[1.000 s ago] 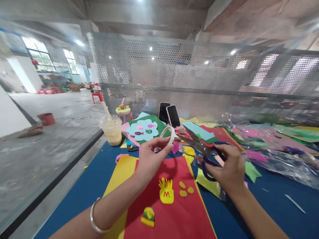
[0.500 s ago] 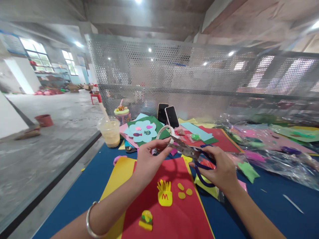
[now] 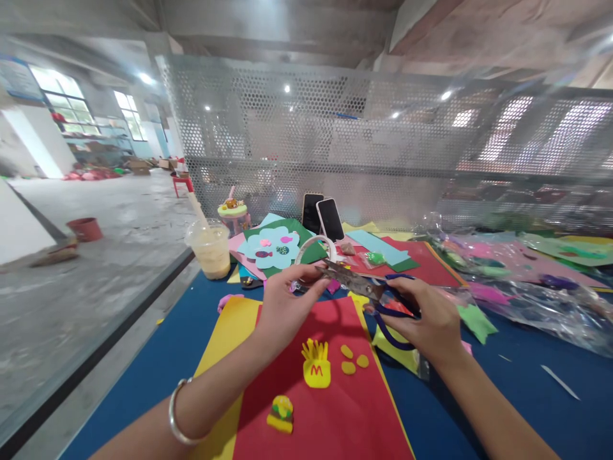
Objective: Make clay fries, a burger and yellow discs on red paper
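Observation:
My right hand grips blue-handled scissors, their metal blades pointing left. At the blade tips, my left hand has thumb and fingers pinched together; anything between them is too small to make out. Below lies a red sheet over a yellow sheet. On the red one sit a yellow clay fries shape marked with a red M, a small clay burger and several flat mustard-yellow clay pieces. Just beyond my left hand stands a white ring, perhaps a tape roll, partly hidden.
A drink cup with a straw and a lidded jar stand at the back left. Two phones lean near a perforated metal screen. A light-blue paper flower, coloured sheets and clay packets cover the back and right.
The scissor blades look closer together, and both hands stay near the same place. The whole view has shifted slightly.

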A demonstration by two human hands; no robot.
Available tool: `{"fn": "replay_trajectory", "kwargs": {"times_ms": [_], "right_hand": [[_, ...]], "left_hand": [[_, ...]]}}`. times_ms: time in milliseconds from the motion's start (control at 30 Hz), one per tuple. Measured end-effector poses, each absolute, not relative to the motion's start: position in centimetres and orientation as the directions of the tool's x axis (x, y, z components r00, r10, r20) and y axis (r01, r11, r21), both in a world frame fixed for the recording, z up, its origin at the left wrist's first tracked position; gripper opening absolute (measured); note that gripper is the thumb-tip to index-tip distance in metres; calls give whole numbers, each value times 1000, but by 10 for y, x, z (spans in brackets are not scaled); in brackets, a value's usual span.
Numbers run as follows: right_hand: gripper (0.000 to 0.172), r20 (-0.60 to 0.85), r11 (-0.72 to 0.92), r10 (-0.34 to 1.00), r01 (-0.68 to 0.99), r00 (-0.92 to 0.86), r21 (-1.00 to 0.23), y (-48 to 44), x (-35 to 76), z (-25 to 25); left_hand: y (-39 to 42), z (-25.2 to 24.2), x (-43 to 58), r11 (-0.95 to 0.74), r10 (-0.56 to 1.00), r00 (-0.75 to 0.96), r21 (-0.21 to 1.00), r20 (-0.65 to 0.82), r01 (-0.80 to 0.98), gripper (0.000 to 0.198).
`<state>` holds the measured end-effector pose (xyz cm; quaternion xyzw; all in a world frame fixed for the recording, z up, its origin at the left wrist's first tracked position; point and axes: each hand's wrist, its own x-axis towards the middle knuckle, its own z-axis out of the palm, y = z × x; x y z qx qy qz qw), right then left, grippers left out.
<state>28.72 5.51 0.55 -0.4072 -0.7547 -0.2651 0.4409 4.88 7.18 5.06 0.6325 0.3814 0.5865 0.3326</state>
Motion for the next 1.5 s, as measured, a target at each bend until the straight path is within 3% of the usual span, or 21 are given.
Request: {"fn": "replay_trajectory", "kwargs": {"times_ms": [467,700,1033,1500], "right_hand": [[29,870,521,398,852,-292,48,55,288,9],[30,843,517,475,856,-255,-33,59,284,4],[29,859,423,443,905,-257,52,59,279,6],[32,874,447,391,890,-288,93,59,280,7]], "left_hand": [[79,43,48,-534,844,23,834,536,143,5],[80,45,50,-461,887,8,882,462,96,5],[80,43,51,-424,905,5,901,426,93,4],[77,44,52,-454,890,41,876,454,163,7]]}}
